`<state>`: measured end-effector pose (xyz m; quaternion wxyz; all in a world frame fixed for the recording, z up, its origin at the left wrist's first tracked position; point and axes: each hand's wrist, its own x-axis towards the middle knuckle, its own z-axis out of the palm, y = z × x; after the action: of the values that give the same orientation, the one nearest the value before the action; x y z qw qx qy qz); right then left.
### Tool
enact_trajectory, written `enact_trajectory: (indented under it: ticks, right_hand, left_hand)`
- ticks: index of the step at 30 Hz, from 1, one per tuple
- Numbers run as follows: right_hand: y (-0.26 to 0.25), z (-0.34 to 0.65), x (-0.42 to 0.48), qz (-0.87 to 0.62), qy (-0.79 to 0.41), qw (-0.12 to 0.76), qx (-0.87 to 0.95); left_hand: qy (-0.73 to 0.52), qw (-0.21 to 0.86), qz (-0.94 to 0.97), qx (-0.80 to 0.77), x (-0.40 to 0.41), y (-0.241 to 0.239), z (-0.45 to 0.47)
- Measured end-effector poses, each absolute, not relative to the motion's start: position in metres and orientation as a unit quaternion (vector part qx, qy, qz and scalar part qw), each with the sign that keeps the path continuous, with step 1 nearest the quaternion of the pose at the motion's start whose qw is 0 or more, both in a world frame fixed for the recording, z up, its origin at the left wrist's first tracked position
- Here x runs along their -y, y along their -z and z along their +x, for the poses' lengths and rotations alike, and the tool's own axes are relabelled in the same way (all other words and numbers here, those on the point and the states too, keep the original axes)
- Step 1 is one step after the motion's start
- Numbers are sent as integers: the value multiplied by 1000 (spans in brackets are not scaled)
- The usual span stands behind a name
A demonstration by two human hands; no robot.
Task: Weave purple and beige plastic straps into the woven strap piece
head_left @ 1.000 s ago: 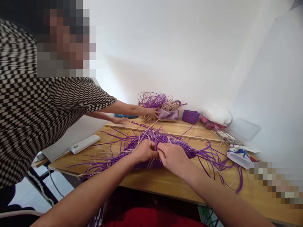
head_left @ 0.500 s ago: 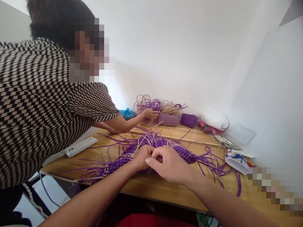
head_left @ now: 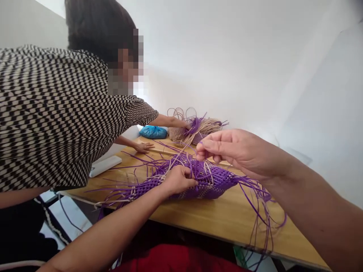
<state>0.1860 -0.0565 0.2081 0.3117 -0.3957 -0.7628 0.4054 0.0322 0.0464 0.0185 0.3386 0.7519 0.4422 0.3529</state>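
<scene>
A purple and beige woven basket piece point(head_left: 211, 192) lies on its side across the wooden table, long loose strands sticking out at both ends. My left hand point(head_left: 178, 181) is closed on its upper edge, thumb lying over the weave. Above the piece and to the right, my right hand point(head_left: 236, 151) is raised in a pinch. A thin purple strand point(head_left: 200, 143) shows at those fingertips; where it enters the weave is hard to make out.
On the left a person in a patterned top point(head_left: 62, 117) leans over the wooden table point(head_left: 181, 215), one hand point(head_left: 144, 147) flat on it, the other among strands by the baskets point(head_left: 176, 133) at the back. A blue plastic bag point(head_left: 153, 132) and a white device point(head_left: 105, 166) lie nearby.
My right hand has lifted up and away from my left, pulling a strand. The other person has reached farther in, shifting the strand bundle at the baskets. The view has moved slightly.
</scene>
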Motion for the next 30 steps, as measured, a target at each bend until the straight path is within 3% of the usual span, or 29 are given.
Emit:
enact_trajectory:
  ticks: [6, 11, 13, 15, 19, 21, 24, 26, 30]
  right_hand:
    - [-211, 196, 63, -415, -316, 259, 813]
    - [-222, 223, 42, -440, 117, 341, 822]
    - [-224, 232, 25, -466, 192, 360, 785]
    - [-224, 236, 9, -504, 140, 364, 770]
    - [-229, 220, -3, -510, -79, 360, 777]
    - [-241, 203, 1, -449, -36, 403, 796]
    - [-267, 168, 9, -317, 180, 449, 816]
    - [-275, 141, 10, -265, 238, 401, 844]
    - [-247, 98, 6, -199, 130, 170, 956]
  left_hand:
    - [-334, 318, 764, -451, -44, -22, 32]
    - [-305, 299, 767, -479, -39, -26, 38]
    - [-294, 285, 769, -491, -38, -26, 39]
    - [-290, 279, 772, -491, -38, -25, 39]
    - [-296, 281, 780, -474, -39, -21, 36]
    - [-298, 281, 782, -470, -40, -19, 35]
    - [-294, 284, 779, -476, -40, -17, 35]
    - [-293, 280, 773, -489, -39, -18, 37]
    - [-292, 296, 773, -478, -36, -18, 38]
